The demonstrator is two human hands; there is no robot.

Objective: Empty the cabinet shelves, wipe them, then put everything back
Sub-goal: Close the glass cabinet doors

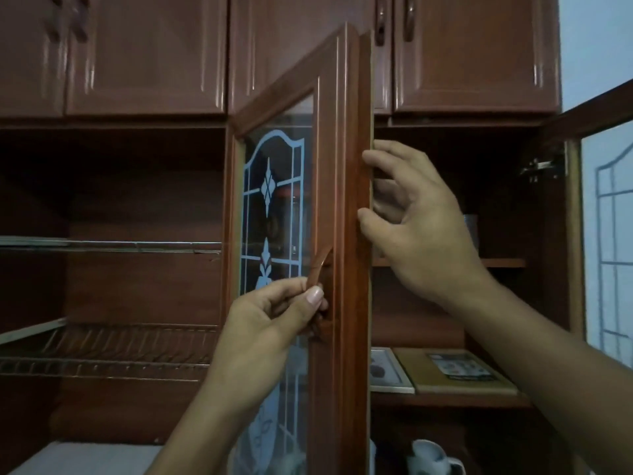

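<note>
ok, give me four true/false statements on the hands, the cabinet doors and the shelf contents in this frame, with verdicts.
1. The left hand grips the handle of the glass door. True.
2. The right hand holds that door's free edge. True.
3. The far right door is closed. False: it stands open.
4. The books stand upright on their shelf. False: they lie flat.
</note>
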